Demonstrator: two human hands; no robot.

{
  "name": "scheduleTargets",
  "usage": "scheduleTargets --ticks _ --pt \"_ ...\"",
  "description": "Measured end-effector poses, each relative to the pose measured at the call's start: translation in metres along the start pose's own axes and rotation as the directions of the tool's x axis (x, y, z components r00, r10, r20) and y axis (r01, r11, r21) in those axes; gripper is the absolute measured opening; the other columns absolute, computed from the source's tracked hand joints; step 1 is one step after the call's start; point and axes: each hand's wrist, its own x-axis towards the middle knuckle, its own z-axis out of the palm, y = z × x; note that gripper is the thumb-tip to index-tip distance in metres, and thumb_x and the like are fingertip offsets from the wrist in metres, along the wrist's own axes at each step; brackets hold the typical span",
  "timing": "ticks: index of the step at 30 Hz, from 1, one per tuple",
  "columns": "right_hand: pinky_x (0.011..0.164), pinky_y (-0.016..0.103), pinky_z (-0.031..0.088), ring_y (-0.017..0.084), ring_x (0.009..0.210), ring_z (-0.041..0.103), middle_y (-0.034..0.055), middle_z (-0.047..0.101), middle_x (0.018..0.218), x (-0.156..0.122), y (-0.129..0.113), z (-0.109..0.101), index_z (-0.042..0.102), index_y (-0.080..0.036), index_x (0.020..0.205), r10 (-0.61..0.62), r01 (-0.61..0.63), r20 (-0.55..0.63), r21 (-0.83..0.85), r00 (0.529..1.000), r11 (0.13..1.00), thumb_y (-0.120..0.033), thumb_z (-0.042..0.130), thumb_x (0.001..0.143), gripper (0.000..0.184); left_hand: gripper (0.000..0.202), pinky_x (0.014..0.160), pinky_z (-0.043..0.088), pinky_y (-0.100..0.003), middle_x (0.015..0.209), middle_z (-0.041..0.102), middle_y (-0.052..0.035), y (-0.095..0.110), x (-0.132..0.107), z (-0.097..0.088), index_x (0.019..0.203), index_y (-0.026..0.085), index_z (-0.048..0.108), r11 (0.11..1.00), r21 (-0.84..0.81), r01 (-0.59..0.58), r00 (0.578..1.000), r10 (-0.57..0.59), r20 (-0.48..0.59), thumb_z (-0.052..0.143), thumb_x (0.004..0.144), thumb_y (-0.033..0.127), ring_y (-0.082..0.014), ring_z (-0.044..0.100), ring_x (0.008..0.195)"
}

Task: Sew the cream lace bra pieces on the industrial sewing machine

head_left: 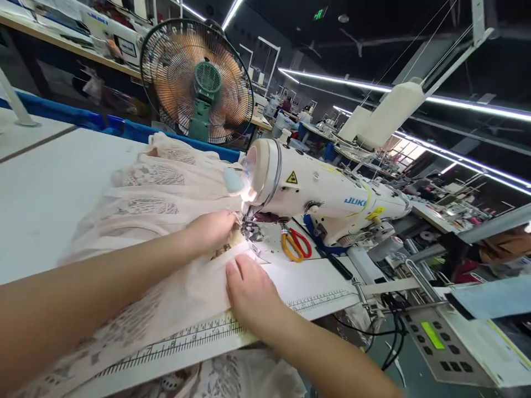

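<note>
While the pale lace fabric [153, 207] lies bunched across the white table [41, 210], with one part right up at the needle area [251, 229] of the sewing machine [332, 193], it looks to me like the stitching step is in hand, edge being lined up or fed. Can't tell if the needle is down, that bit's too small and cluttered. Next move, I'd say, calls for small, even guiding: layers flat, fingertips clear of the needle. Left hand [211, 232] reaches in from the left, forearm low over the fabric, fingers bent and closed on a bit of it just beside the needle. Right hand [253, 287] comes in from the lower right, palm down on the fabric, thumb near the fingers; can't tell whether they pinch or just press. Further out, scissors with an orange handle [284, 246] sit near the needle area, a ruler scale [194, 336] runs along the table's front edge, and a big fan [199, 83] stands behind.
</note>
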Motion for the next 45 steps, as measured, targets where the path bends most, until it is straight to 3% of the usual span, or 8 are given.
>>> scheduleTargets --ticks 5,8,12,18,28,33,39,45 --pt "0.087 0.037 0.049 0.025 0.105 0.055 0.0141 0.058 0.117 0.02 0.018 -0.005 0.058 -0.017 0.11 -0.064 0.061 0.068 0.042 0.996 0.997 -0.022 0.048 0.091 0.022 0.045 0.06 0.044 -0.025 0.072 0.065 -0.0013 -0.015 0.031 0.005 0.081 0.014 0.067 0.979 0.181 0.089 0.996 -0.091 0.002 0.026 0.09 0.029 -0.0167 0.066 0.073" --pt "0.089 0.035 0.049 0.024 0.106 0.055 0.013 0.058 0.118 0.029 0.027 -0.008 0.058 -0.016 0.108 -0.116 0.11 0.118 0.053 0.986 0.992 -0.02 0.047 0.091 0.021 0.039 0.057 0.044 -0.024 0.066 0.064 -0.0016 -0.013 0.031 -0.006 0.074 0.014 0.065 0.974 0.216 0.07 0.996 -0.079 0.031 0.032 0.088 0.03 -0.0161 0.065 0.067" --pt "0.094 0.036 0.047 0.023 0.108 0.055 0.0126 0.058 0.119 0.032 0.031 -0.006 0.059 -0.017 0.109 -0.149 0.141 0.087 0.091 0.985 0.986 -0.019 0.046 0.092 0.021 0.033 0.072 0.051 -0.03 0.091 0.071 -0.01 -0.005 0.003 -0.011 0.08 0.017 0.068 0.979 0.166 -0.12 0.989 0.103 0.107 0.037 0.087 0.026 -0.0213 0.066 0.083" --pt "0.103 0.04 0.042 0.024 0.119 0.05 0.014 0.059 0.124 0.025 0.034 -0.001 0.06 -0.013 0.11 -0.18 0.175 0.01 0.171 0.984 0.97 -0.021 0.038 0.096 0.027 0.052 0.106 0.041 -0.039 0.135 0.057 -0.0112 -0.024 -0.026 0.014 0.128 0.019 0.057 0.919 -0.11 -0.379 0.904 0.393 0.17 0.035 0.09 0.048 -0.0258 0.053 0.123" --pt "0.092 0.042 0.045 0.027 0.113 0.053 0.0156 0.059 0.124 -0.013 0.036 -0.007 0.06 -0.013 0.108 -0.091 0.103 -0.061 0.227 0.994 0.969 -0.026 0.047 0.091 0.026 0.051 0.108 0.039 -0.042 0.137 0.055 -0.0122 -0.027 -0.017 0.02 0.124 0.018 0.06 0.926 -0.01 -0.377 0.906 0.371 0.206 0.034 0.091 0.047 -0.0279 0.05 0.126" --pt "0.086 0.039 0.044 0.024 0.104 0.055 0.0136 0.063 0.117 -0.013 0.036 -0.007 0.061 -0.014 0.102 -0.09 0.106 -0.076 0.238 0.993 0.965 -0.026 0.047 0.089 0.023 0.048 0.102 0.045 -0.04 0.132 0.059 -0.0128 -0.023 -0.017 0.018 0.115 0.018 0.065 0.921 -0.003 -0.39 0.901 0.383 0.203 0.034 0.09 0.044 -0.0275 0.055 0.12" --pt "0.082 0.036 0.045 0.021 0.095 0.058 0.0101 0.068 0.107 -0.012 0.037 -0.013 0.062 -0.013 0.099 -0.232 0.262 -0.134 0.295 0.964 0.919 -0.026 0.045 0.089 0.023 0.049 0.091 0.052 -0.036 0.129 0.061 -0.0121 -0.027 -0.024 0.022 0.113 0.02 0.065 0.924 -0.004 -0.383 0.91 0.378 0.169 0.035 0.088 0.049 -0.0272 0.059 0.113" --pt "0.085 0.037 0.045 0.024 0.1 0.057 0.0119 0.066 0.111 -0.009 0.037 -0.008 0.06 -0.011 0.106 -0.145 0.196 -0.173 0.33 0.974 0.923 -0.029 0.045 0.089 0.029 0.052 0.097 0.049 -0.04 0.137 0.054 -0.0161 -0.018 -0.018 0.013 0.121 0.014 0.06 0.921 0.051 -0.386 0.888 0.356 0.291 0.034 0.09 0.046 -0.0289 0.054 0.121"
